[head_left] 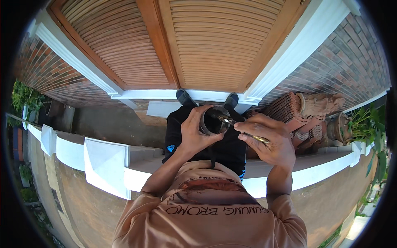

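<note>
My left hand (194,134) grips a dark round can (213,127) from the left, fingers wrapped along its side, in front of my dark trousers. My right hand (271,140) holds a brush with a shiny gold-coloured handle (259,139), its dark head resting in the mouth of the can. The inside of the can looks dark; what it contains is hard to make out. Just beyond my hands are my feet in dark footwear (230,99), at the base of wooden louvred shutters (223,49).
White trim (297,45) frames the shutters between brick walls (343,45). Stacked terracotta tiles (281,107), an ornate pot (314,105) and another planter (337,130) stand at right. A white balustrade with a square post cap (105,165) curves behind me. Plants (29,99) grow at far left.
</note>
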Demonstrator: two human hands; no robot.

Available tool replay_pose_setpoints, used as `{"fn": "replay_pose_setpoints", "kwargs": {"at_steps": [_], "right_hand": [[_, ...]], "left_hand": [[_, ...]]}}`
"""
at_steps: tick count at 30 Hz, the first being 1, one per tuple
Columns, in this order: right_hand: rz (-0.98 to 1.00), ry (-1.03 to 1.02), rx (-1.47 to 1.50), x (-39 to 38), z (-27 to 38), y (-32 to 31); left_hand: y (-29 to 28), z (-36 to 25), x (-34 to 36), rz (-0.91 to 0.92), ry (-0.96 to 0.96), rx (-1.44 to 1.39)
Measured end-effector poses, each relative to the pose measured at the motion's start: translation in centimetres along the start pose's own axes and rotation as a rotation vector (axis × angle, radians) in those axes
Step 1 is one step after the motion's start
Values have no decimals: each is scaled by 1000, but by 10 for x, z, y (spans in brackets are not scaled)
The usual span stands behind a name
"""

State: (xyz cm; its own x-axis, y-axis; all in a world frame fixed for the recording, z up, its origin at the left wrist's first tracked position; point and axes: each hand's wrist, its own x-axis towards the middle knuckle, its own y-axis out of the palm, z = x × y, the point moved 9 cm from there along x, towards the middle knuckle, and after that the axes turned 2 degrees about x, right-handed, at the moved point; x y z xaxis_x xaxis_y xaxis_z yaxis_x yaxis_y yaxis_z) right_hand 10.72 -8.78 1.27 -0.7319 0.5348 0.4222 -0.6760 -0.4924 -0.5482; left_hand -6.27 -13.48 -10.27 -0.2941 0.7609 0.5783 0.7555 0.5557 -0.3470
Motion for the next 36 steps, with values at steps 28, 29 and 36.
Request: {"fn": "replay_pose_setpoints", "kwargs": {"at_steps": [28, 29, 36], "right_hand": [[199, -87, -101, 19, 58, -30], [215, -108, -126, 20, 60, -28], [43, -110, -199, 33, 66, -45]], "left_hand": [[-4, -45, 25, 7, -44, -65], [-4, -46, 25, 5, -36, -75], [-8, -43, 41, 26, -92, -110]]}}
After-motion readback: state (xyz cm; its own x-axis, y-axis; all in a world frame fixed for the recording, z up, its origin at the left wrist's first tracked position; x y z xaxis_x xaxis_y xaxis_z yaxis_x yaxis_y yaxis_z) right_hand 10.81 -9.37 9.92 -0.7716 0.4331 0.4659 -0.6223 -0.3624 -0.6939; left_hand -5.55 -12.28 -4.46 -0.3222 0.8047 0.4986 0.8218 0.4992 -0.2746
